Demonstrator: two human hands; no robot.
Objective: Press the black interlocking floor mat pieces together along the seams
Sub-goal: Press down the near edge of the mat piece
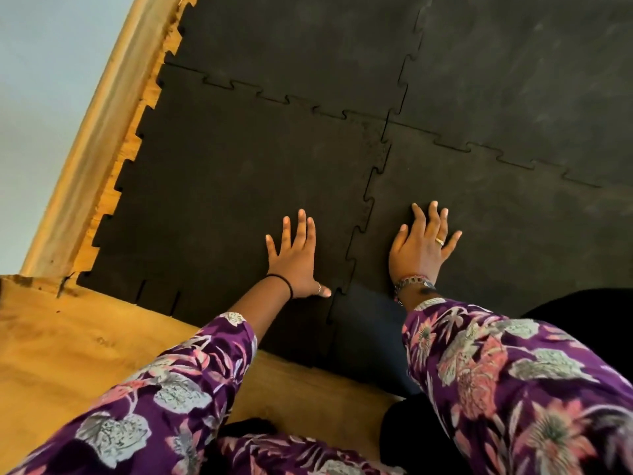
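Several black interlocking floor mat pieces lie joined on the floor. The near left mat piece (222, 186) and the near right mat piece (507, 234) meet along a toothed seam (364, 214) that runs toward me. My left hand (294, 258) lies flat on the near left piece, fingers spread, thumb tip almost at the seam. On the near right piece, just right of the seam, my right hand (423, 248) rests flat with fingers apart. A cross seam (298, 101) joins these to two far pieces (308, 42). Neither hand holds anything.
Bare wooden floor (68, 344) shows at the near left, along the toothed outer edge of the mats. A wooden skirting board (102, 132) and a pale wall (37, 80) run along the left. My patterned purple sleeves fill the foreground.
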